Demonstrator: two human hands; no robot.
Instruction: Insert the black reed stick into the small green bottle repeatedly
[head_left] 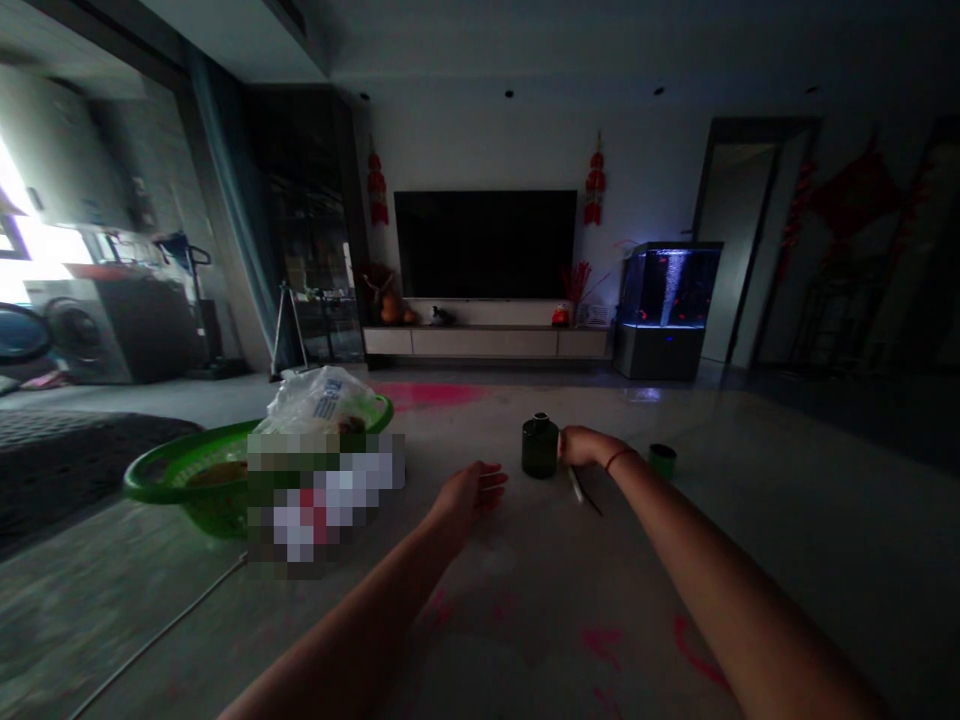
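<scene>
A dark green bottle (540,450) with a narrow neck stands upright on the table, between my two hands. Left of it, my left hand (474,494) is open, its fingers stretched toward the bottle and apart from it. My right hand (586,446) is curled close against the bottle's right side, with its fingertips mostly hidden. Just under that hand shows a thin white piece (576,486) with a dark, slender end; whether the fingers grip it is hard to make out. A short green cup-like container (662,461) stands to the right, beyond my right forearm.
On the left sits a green plastic basket (187,490) bearing a white plastic bag (319,400). A pixelated patch covers part of it. A pale cord (161,620) runs along the left side. Pink marks stain the tabletop (525,580). A television (486,245) and lit aquarium (667,290) are beyond.
</scene>
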